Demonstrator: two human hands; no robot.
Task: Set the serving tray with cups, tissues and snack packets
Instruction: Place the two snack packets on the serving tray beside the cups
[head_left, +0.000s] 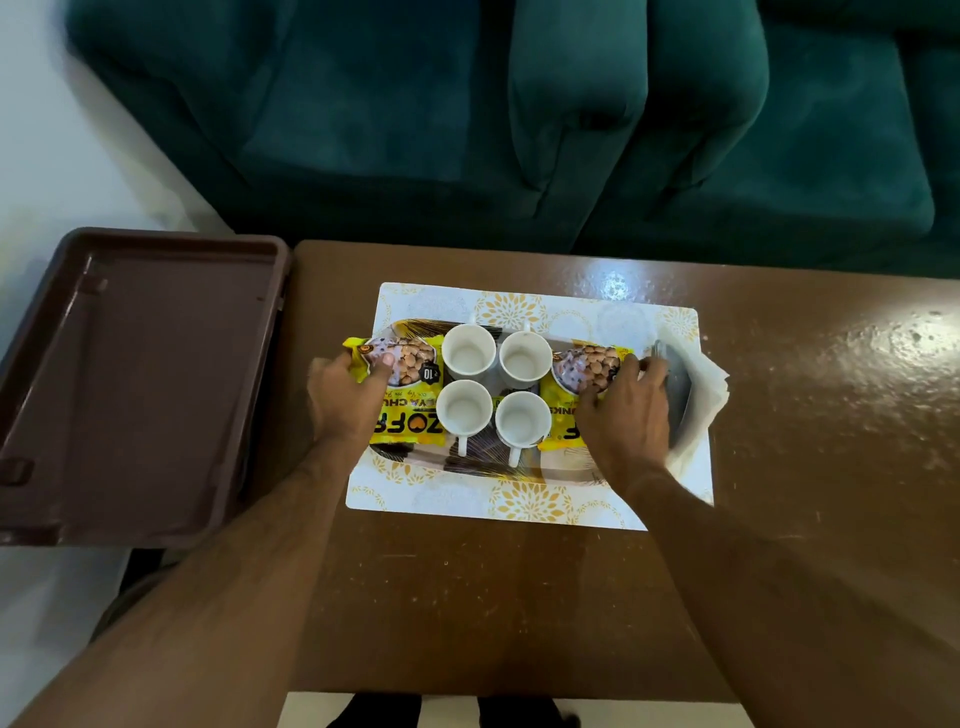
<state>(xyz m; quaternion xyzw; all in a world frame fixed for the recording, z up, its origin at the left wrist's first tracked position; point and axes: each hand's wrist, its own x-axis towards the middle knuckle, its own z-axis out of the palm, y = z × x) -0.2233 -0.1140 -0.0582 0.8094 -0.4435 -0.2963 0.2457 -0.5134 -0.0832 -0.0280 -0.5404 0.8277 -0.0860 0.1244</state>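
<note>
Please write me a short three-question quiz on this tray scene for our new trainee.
1. How many white cups stand on the serving tray?
2. True or false: the brown crate holds the snack packets.
3. Which hand lies on the packet beside the tissues: A left hand, B right hand?

Key: 1. four; 2. false, both yellow packets lie on the tray; 3. B.

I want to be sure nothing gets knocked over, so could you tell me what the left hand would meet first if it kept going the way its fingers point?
Probably the near-left white cup. The left hand holds the left snack packet, fingers pointing right across it; heights are unclear.
</note>
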